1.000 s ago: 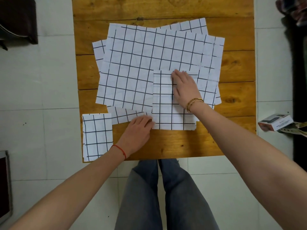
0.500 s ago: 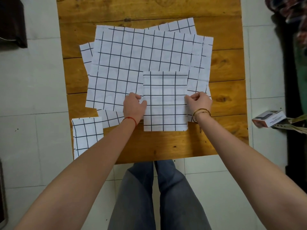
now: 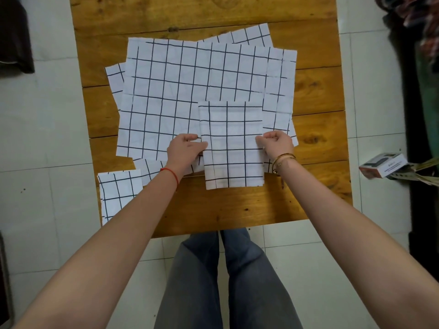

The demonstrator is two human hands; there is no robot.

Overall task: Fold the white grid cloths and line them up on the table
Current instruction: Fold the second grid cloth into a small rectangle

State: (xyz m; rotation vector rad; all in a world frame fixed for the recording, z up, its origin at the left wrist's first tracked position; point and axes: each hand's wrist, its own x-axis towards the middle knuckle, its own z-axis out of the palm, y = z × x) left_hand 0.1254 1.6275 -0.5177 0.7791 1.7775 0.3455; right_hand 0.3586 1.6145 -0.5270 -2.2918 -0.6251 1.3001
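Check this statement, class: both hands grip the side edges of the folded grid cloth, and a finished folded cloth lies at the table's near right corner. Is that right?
Not quite. The head view shows the finished folded cloth at the near left corner of the table, not the right. The left hand and right hand do grip the side edges of the folded grid cloth.

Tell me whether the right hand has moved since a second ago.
Yes. The right hand left the top of the folded cloth and went toward the table's right side, now pinching that cloth's right edge.
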